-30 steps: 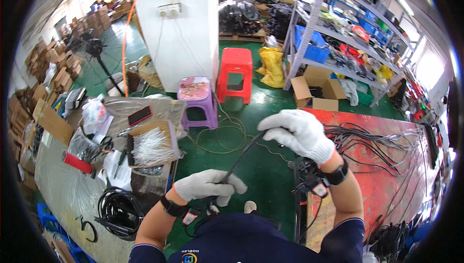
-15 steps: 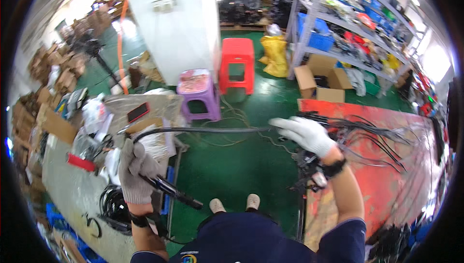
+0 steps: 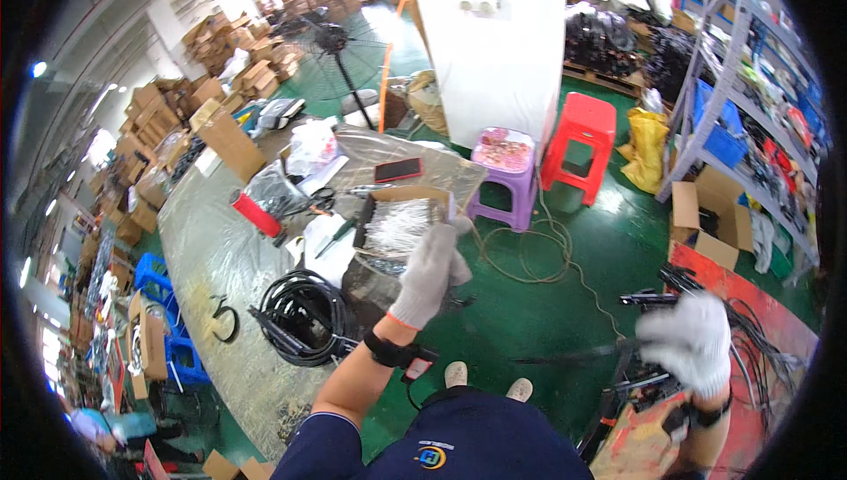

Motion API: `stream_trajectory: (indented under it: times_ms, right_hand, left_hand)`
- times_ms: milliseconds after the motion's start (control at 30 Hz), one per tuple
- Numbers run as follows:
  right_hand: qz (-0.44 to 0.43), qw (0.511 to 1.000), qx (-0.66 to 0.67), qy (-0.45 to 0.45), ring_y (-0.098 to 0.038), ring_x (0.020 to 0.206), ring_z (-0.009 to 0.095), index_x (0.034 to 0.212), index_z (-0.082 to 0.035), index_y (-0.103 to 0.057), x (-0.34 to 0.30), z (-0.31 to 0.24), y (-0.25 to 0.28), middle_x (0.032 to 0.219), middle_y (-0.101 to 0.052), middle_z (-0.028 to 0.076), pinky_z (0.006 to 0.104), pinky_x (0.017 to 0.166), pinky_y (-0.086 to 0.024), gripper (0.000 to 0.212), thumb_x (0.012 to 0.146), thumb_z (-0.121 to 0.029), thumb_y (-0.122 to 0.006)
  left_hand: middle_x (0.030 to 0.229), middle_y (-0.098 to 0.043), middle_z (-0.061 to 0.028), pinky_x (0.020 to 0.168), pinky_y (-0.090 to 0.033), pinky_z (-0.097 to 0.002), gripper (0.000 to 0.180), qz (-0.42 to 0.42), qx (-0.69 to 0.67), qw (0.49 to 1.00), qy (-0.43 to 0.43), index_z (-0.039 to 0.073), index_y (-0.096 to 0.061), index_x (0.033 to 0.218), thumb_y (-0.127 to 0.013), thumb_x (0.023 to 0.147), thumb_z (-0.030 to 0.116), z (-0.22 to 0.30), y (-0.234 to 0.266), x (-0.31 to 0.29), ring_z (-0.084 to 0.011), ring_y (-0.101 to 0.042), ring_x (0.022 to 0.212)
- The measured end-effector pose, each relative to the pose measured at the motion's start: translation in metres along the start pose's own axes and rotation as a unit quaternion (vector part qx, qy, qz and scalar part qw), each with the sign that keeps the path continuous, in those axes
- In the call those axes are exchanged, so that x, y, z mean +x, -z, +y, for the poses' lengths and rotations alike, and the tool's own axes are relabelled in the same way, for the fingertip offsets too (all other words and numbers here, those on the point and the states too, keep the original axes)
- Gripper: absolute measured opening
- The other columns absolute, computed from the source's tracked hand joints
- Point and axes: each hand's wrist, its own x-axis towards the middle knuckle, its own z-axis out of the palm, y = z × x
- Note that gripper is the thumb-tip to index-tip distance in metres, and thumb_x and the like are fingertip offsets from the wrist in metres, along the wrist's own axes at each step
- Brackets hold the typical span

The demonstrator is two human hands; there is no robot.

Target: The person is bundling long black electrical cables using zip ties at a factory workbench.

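My left hand (image 3: 430, 275), in a whitish knit glove, is over the near right side of an open cardboard box (image 3: 434, 206) of thin white strips like cable ties (image 3: 399, 228). Its fingers are pressed together and bent; whatever they may hold is hidden. My right hand (image 3: 688, 341), gloved in white and smeared by motion, is closed at the red table's near left corner. A blurred black cable (image 3: 569, 356) runs leftward from it over the floor. Beside that hand lie black cable ends (image 3: 648, 299) and a bundle of black cables (image 3: 750, 330).
On the left table (image 3: 198, 259) are a coil of black cable (image 3: 300, 317), a red roll (image 3: 256, 213), a phone (image 3: 399, 169) and plastic bags (image 3: 311, 146). Beyond stand a purple stool (image 3: 503, 180), a red stool (image 3: 578, 145) and a loose cord (image 3: 529, 277) on the floor.
The view has turned left. My left hand has let go of the black cable and come over to the box of white strips. My right hand has moved lower, with the cable trailing from it.
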Motion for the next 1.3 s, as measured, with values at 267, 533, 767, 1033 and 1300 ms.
stream_trajectory:
  times_ms: [267, 533, 767, 1033, 1300]
  right_hand:
    - [0.301, 0.939, 0.115, -0.118, -0.069, 0.082, 0.028, 0.100, -0.008, -0.076, 0.082, 0.003, -0.003, 0.089, -0.072, 0.012, 0.0351, 0.076, -0.053, 0.018, 0.083, -0.013, -0.076]
    - [0.303, 0.935, 0.120, -0.139, -0.069, 0.083, 0.027, 0.102, -0.008, -0.076, 0.073, 0.007, 0.002, 0.090, -0.072, 0.012, 0.0345, 0.077, -0.053, 0.019, 0.084, -0.015, -0.075]
    - [0.134, 0.984, 0.110, -0.028, -0.058, 0.059, 0.023, 0.094, -0.022, -0.077, 0.040, -0.013, 0.016, 0.061, -0.054, 0.003, 0.0368, 0.054, -0.044, 0.024, 0.074, -0.032, -0.084]
    - [0.226, 0.963, 0.147, -0.022, -0.059, 0.060, 0.022, 0.097, -0.018, -0.077, 0.053, -0.031, 0.009, 0.066, -0.060, 0.004, 0.0350, 0.055, -0.044, 0.025, 0.075, -0.027, -0.084]
    - [0.352, 0.925, 0.066, -0.125, -0.066, 0.071, 0.027, 0.100, -0.016, -0.075, 0.076, -0.008, -0.010, 0.080, -0.068, 0.008, 0.0356, 0.064, -0.051, 0.018, 0.084, -0.025, -0.078]
  left_hand:
    - [0.088, -0.070, -0.0108, 0.086, -0.054, -0.0372, 0.048, -0.323, -0.190, 0.918, 0.127, -0.007, -0.055, 0.130, -0.055, 0.104, 0.034, 0.013, -0.063, -0.016, -0.0245, -0.070, 0.084]
    - [0.067, -0.053, -0.0016, 0.070, -0.054, -0.0387, 0.049, -0.292, -0.175, 0.929, 0.143, -0.008, -0.057, 0.125, -0.053, 0.105, 0.037, 0.012, -0.075, -0.021, -0.0200, -0.061, 0.063]
    - [0.061, -0.040, 0.0041, 0.062, -0.047, -0.0337, 0.040, -0.060, -0.222, 0.972, 0.048, -0.002, -0.062, 0.118, -0.053, 0.104, 0.034, 0.002, -0.042, 0.013, -0.0110, -0.035, 0.050]
    - [0.060, -0.044, 0.0011, 0.062, -0.048, -0.0335, 0.038, -0.117, -0.136, 0.984, 0.005, -0.002, -0.062, 0.118, -0.051, 0.106, 0.032, 0.003, -0.063, -0.002, -0.0143, -0.046, 0.054]
    - [0.058, -0.052, -0.0012, 0.067, -0.048, -0.0390, 0.044, -0.330, -0.212, 0.895, 0.212, -0.004, -0.061, 0.124, -0.045, 0.108, 0.034, -0.003, -0.060, -0.027, -0.0185, -0.053, 0.053]
